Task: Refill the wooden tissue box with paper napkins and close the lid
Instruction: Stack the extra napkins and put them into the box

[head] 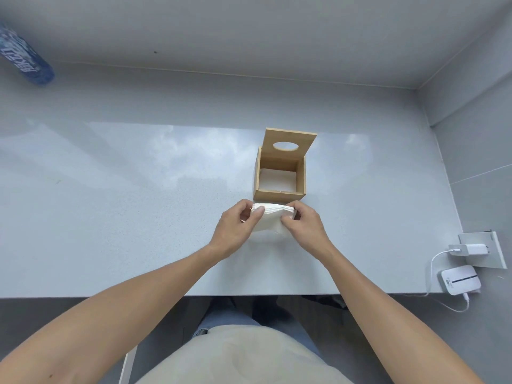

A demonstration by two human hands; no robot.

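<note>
Pale glossy counter (110, 189), grey walls; open box (280, 178); napkins (273, 220) pinched by left hand (238, 227) and right hand (303, 227).

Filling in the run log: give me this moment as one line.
stage: napkins gripped | left hand + right hand: holding napkin stack | wooden box: lid open, white inside | stack: outside box, near side

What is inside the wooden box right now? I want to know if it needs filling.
The wooden box stands open, lid up. Something flat and white shows at its bottom, napkins or a liner, unclear. The near wall hides the front part.
</note>
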